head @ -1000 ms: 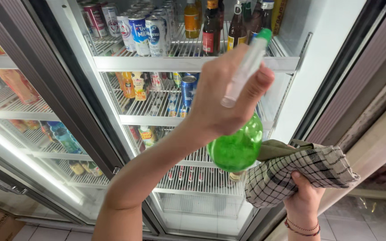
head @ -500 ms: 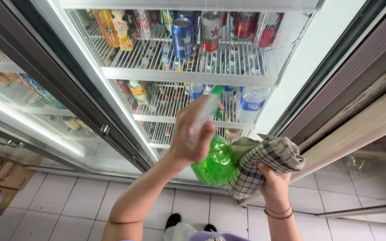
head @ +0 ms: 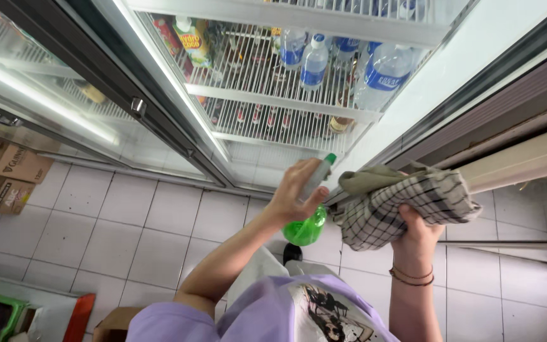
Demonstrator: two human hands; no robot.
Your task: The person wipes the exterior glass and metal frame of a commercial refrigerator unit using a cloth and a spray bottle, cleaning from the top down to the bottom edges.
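The left hand [head: 294,193] is reaching forward, fingers curled tight in a grip. The right hand [head: 416,229] is gripping too, forearm upright, bands circling its wrist.

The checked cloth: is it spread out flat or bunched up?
Bunched up. The checked cloth sits crumpled in folds atop the right hand.

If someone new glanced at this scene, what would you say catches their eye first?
Probably the bright green spray bottle gripped in the left hand at the centre, aimed toward the glass-door fridge. Right beside it, the right hand holds up a bunched checked cloth. Above them, clear water bottles with blue labels stand on the fridge's wire shelves.
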